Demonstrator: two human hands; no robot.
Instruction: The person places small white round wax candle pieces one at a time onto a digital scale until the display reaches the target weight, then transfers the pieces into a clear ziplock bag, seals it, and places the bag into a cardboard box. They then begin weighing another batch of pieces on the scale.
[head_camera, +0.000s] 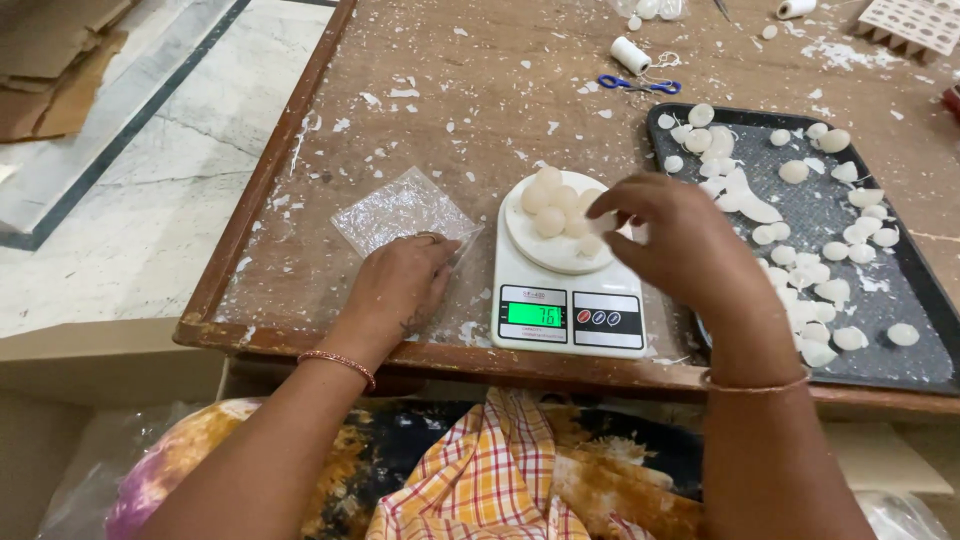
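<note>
A white kitchen scale (570, 300) with a lit green display stands near the table's front edge. Several small white round pieces (556, 205) are piled on its round pan. My right hand (680, 245) hovers over the pan's right side, fingertips pinching one white piece (603, 222). My left hand (400, 285) rests palm down on the table left of the scale, its fingers on the near corner of a clear plastic bag (400, 210) that lies flat.
A dark tray (905, 300) to the right holds several more white pieces. Blue-handled scissors (640, 84) and a white thread spool (630, 54) lie farther back. White flakes litter the wooden table (470, 110). Stone floor (140, 180) lies to the left.
</note>
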